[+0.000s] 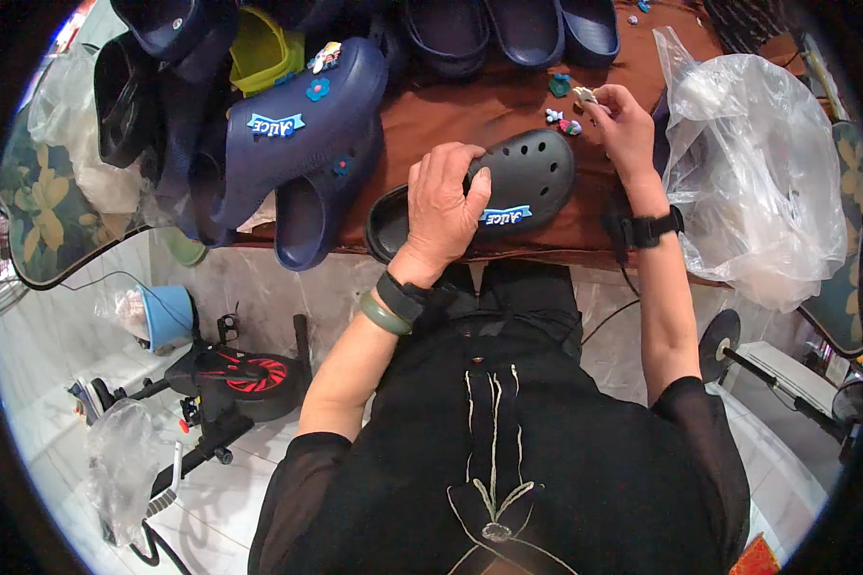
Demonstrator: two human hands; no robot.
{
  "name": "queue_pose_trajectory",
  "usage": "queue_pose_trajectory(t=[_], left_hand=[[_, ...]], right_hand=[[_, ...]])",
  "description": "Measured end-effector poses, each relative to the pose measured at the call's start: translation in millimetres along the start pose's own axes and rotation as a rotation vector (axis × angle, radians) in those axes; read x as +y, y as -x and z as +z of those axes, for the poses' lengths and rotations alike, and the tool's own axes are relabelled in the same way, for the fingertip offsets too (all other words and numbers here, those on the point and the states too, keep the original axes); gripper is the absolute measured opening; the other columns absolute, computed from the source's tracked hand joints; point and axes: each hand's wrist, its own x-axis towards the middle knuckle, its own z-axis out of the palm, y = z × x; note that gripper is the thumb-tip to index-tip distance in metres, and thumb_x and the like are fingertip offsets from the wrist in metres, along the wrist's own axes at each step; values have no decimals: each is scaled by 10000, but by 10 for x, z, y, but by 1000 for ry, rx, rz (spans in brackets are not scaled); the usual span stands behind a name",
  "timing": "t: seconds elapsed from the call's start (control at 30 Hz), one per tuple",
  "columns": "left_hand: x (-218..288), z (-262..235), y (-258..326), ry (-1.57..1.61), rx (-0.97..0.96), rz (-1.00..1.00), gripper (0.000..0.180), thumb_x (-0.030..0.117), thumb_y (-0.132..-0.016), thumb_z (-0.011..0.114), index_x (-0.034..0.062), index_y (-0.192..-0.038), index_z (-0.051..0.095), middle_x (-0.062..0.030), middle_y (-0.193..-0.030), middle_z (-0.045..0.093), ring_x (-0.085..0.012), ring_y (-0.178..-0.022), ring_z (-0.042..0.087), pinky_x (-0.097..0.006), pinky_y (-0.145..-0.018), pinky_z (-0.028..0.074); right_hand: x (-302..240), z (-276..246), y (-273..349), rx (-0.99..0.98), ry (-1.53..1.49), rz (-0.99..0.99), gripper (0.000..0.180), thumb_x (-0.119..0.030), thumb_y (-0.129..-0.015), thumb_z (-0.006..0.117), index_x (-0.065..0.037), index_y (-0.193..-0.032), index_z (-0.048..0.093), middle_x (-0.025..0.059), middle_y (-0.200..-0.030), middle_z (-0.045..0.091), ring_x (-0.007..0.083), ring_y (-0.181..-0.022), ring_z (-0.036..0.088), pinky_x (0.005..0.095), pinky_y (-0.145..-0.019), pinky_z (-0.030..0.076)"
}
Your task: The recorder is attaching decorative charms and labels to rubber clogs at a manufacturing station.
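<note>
A black clog [537, 187] with round vent holes lies on the brown cloth in front of me, toe to the right. My left hand [441, 201] is closed round its middle, the thumb along the upper. A blue ribbon-shaped shoe charm [505, 216] sits on the clog's near side. Beyond the toe, my right hand [623, 129] pinches a small whitish shoe charm [585, 95] between thumb and fingers, just above the cloth. Next to it lie a dark green flower charm [559, 85] and a pink-and-white charm [570, 126].
At the left, navy clogs [340, 86] bearing charms are piled with a lime clog [267, 53]. More navy clogs [527, 34] line the table's far side. A clear plastic bag [758, 172] covers the right end. Below left stand exercise equipment [254, 374] and a blue bucket [169, 316].
</note>
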Motion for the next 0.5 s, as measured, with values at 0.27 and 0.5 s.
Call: queue_pose_trajectory(t=[0.27,0.5], left_hand=[[4,14,0,4,14,23,259,233,-894,561,91,-1108,586,-99,-1072,591,-286,-989,557,-377,-837,398],[62,61,29,-59,28,62,258,199,-859,594,93,-1094,582,-92,-1062,585,-287,-1000,552,-388,-865,392]], right_hand=[[-510,114,596,1,176,-628,263,-28,-727,738,-83,-980,687,51,-936,637,260,-906,622,356,-802,504],[-623,115,829,11,527,-650,239,-86,-764,670,-120,-999,686,11,-934,627,210,-945,581,403,-937,377]])
